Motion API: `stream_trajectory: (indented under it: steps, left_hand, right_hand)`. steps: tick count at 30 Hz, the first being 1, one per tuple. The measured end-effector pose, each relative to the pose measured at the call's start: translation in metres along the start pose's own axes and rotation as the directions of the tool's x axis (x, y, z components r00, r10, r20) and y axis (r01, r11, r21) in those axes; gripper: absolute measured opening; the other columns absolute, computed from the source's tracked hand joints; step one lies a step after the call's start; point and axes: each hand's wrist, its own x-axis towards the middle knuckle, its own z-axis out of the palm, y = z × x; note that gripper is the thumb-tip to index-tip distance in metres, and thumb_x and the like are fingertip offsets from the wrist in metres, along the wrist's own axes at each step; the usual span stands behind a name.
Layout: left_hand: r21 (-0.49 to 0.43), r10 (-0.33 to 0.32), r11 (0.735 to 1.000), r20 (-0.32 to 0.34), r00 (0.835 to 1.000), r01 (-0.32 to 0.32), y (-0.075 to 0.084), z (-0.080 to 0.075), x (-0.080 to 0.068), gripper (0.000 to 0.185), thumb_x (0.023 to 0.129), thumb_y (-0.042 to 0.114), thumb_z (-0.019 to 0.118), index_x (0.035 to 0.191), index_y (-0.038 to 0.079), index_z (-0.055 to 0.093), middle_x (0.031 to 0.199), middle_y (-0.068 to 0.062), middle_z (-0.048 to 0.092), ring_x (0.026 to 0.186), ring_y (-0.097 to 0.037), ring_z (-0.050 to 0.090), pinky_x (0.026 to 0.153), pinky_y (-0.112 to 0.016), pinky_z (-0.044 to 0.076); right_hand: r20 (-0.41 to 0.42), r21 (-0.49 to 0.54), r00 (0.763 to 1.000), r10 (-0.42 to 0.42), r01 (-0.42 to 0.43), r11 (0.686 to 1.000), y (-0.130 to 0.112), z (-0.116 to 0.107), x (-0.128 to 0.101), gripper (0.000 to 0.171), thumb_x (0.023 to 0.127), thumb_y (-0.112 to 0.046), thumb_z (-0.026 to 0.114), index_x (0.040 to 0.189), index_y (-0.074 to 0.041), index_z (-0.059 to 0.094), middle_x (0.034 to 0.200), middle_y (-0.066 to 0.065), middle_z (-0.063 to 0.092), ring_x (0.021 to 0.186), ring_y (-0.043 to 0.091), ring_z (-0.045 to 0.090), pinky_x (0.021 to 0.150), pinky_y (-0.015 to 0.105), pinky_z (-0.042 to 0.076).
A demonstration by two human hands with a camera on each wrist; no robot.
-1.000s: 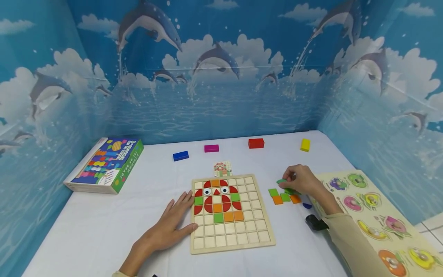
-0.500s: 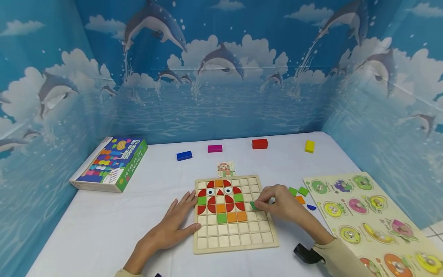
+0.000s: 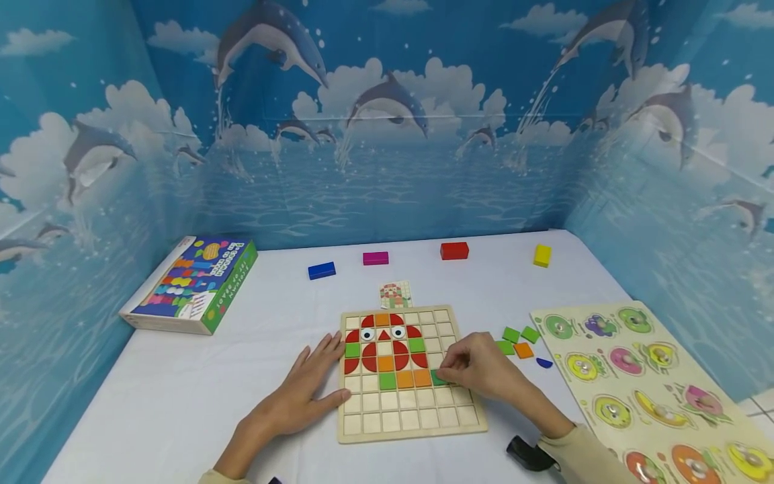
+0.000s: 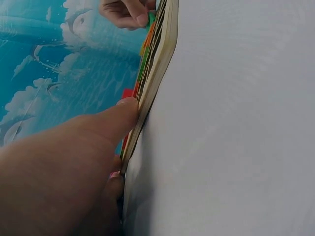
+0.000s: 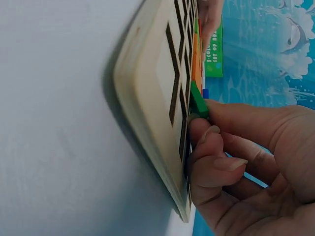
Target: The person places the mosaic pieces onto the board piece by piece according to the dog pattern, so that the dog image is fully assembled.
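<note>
My right hand pinches a green tile between thumb and fingertips. The tile sits at a square of the wooden grid board, just right of two orange tiles; its right part is hidden by the fingers. Red curved pieces, green and orange squares and two eye tiles form an owl-like face on the board. My left hand rests along the board's left edge with fingers extended, its thumb touching the rim in the left wrist view.
Loose green tiles, an orange tile and a blue half-round piece lie right of the board, beside a fruit puzzle board. A small pattern card lies behind the grid. Coloured blocks and a box stand farther back.
My right hand has carried the green tile from the loose pile leftward over the board, then down to the square beside the orange tiles. My left hand stays at the board's edge.
</note>
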Motion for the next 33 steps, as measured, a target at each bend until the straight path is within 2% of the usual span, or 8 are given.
stream_trajectory:
  steps: [5,11,15,19,24,28,33]
  left_hand:
    - [-0.001,0.000,1.000,0.000,1.000,0.000,0.001,0.000,0.000,0.086,0.106,0.048,0.066,0.172,0.010,0.025,0.182,-0.004,0.012,0.169,-0.025,0.002,0.136,-0.057,-0.002]
    - [-0.003,0.009,1.000,-0.004,1.000,-0.009,0.003,0.000,0.000,0.086,0.107,0.048,0.065,0.172,0.009,0.025,0.182,-0.005,0.012,0.169,-0.027,0.002,0.135,-0.058,-0.001]
    - [-0.004,0.010,1.000,-0.012,1.000,-0.010,0.003,0.001,0.000,0.085,0.106,0.048,0.066,0.172,0.009,0.027,0.181,-0.007,0.016,0.168,-0.029,0.004,0.135,-0.060,-0.001]
    - [0.001,-0.003,1.000,-0.003,1.000,0.003,0.004,0.001,0.000,0.086,0.106,0.050,0.065,0.172,0.011,0.026,0.182,-0.004,0.014,0.169,-0.026,0.002,0.136,-0.056,-0.002]
    - [-0.006,-0.004,1.000,-0.003,1.000,0.004,0.005,0.000,0.001,0.087,0.105,0.050,0.066,0.172,0.011,0.027,0.182,-0.005,0.014,0.169,-0.027,0.003,0.135,-0.057,-0.002]
    - [-0.007,-0.005,1.000,-0.002,1.000,0.005,0.005,0.000,0.000,0.087,0.105,0.050,0.066,0.172,0.010,0.027,0.181,-0.006,0.015,0.169,-0.028,0.003,0.135,-0.059,-0.002]
    - [0.000,-0.022,1.000,0.008,1.000,0.022,0.003,0.002,-0.001,0.087,0.105,0.052,0.065,0.172,0.012,0.026,0.182,-0.004,0.013,0.169,-0.026,0.002,0.135,-0.058,-0.001]
  right_hand:
    - [0.031,0.004,0.999,-0.026,0.026,1.000,-0.001,-0.002,-0.001,0.018,0.085,-0.009,0.092,0.076,-0.016,0.079,0.067,-0.013,0.062,0.063,0.002,0.053,0.055,0.019,0.048]
    - [0.098,0.046,0.995,-0.014,0.010,0.999,-0.001,-0.007,-0.001,0.015,0.083,-0.008,0.093,0.081,-0.013,0.079,0.070,-0.010,0.063,0.065,0.005,0.055,0.057,0.019,0.050]
    - [0.103,0.035,0.995,-0.015,0.011,0.999,0.001,-0.006,0.000,0.017,0.083,-0.007,0.093,0.081,-0.014,0.078,0.070,-0.011,0.063,0.065,0.005,0.056,0.059,0.019,0.052]
    - [0.109,0.021,0.994,0.001,-0.003,1.000,0.001,-0.010,-0.001,0.016,0.085,-0.010,0.092,0.081,-0.016,0.078,0.069,-0.011,0.062,0.066,0.006,0.056,0.058,0.020,0.050]
    - [0.136,-0.010,0.991,-0.015,0.016,1.000,0.007,-0.039,-0.004,0.015,0.088,-0.016,0.091,0.082,-0.021,0.079,0.068,-0.011,0.060,0.066,0.007,0.055,0.057,0.019,0.046]
    - [0.173,-0.008,0.983,-0.057,0.059,0.998,0.020,-0.073,-0.012,0.010,0.088,-0.015,0.091,0.091,-0.015,0.081,0.071,-0.012,0.062,0.067,0.006,0.056,0.059,0.020,0.049]
    - [0.128,-0.015,0.983,-0.129,0.132,0.991,0.053,-0.108,-0.031,0.012,0.088,-0.011,0.090,0.095,-0.013,0.080,0.078,-0.011,0.065,0.067,0.006,0.055,0.057,0.022,0.050]
